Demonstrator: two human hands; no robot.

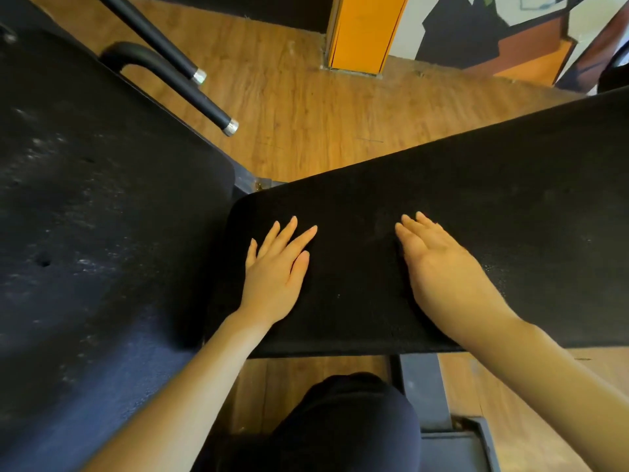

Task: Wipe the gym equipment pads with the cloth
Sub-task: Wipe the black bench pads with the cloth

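A black bench pad (476, 206) runs from the centre to the right. My left hand (275, 267) lies flat on its near left end, fingers straight and spread. On the same pad, my right hand (439, 264) rests with straight fingers held together, tilted a little on its edge. Neither hand holds anything, and no cloth is in view. A second, larger dark pad (95, 206) with whitish dusty marks fills the left side, angled against the first.
Two black bars with silver tips (218, 114) slant over the wooden floor (306, 114) behind the pads. An orange post (364, 32) stands at the back. My dark-clothed knee (350, 420) and a grey metal frame (425, 403) are below the bench.
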